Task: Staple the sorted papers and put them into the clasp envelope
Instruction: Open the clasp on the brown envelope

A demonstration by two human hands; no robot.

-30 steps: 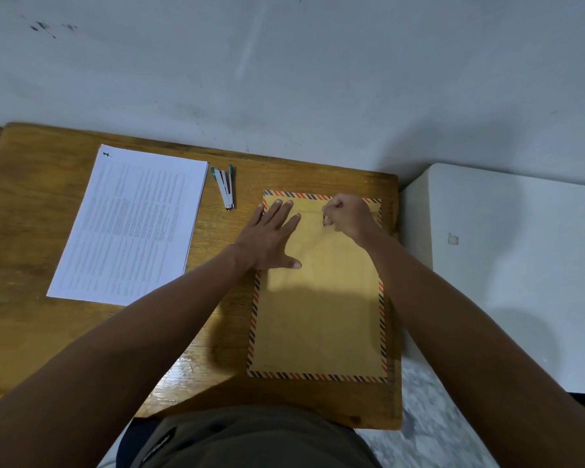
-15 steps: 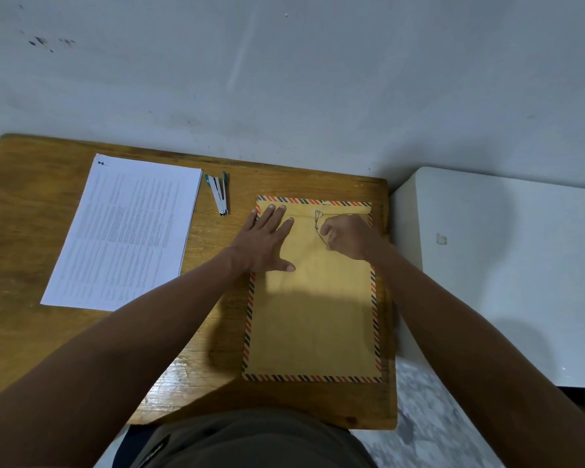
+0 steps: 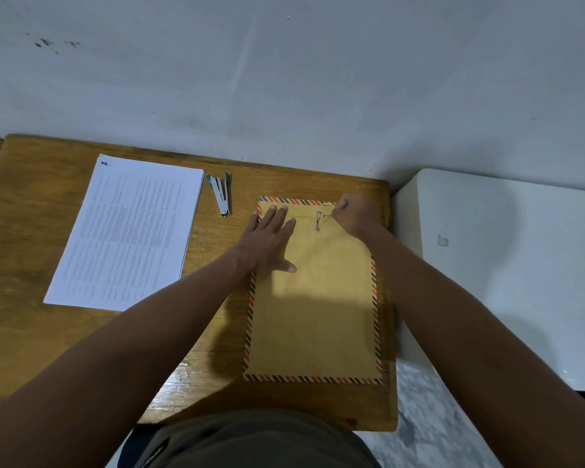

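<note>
A brown clasp envelope (image 3: 313, 319) with a red-and-blue striped border lies flat on the right part of the wooden desk (image 3: 27, 332). Its metal clasp (image 3: 318, 220) shows near the top, with the prongs standing free. My left hand (image 3: 271, 241) rests flat on the envelope's upper left, fingers spread. My right hand (image 3: 355, 212) is curled into a fist at the upper right, thumb and fingers pinching the flap's edge just right of the clasp. The white printed papers (image 3: 129, 231) lie in a stack at the desk's left. A small stapler (image 3: 221, 194) with teal ends sits between the papers and the envelope.
A pale wall runs behind the desk. A white table (image 3: 507, 265) stands to the right, separated by a narrow gap. The desk's front edge is close to my lap, and grey floor shows at the lower right.
My right hand left the clasp and moved up and right to the flap's edge, uncovering the clasp. My left hand stayed flat on the envelope.
</note>
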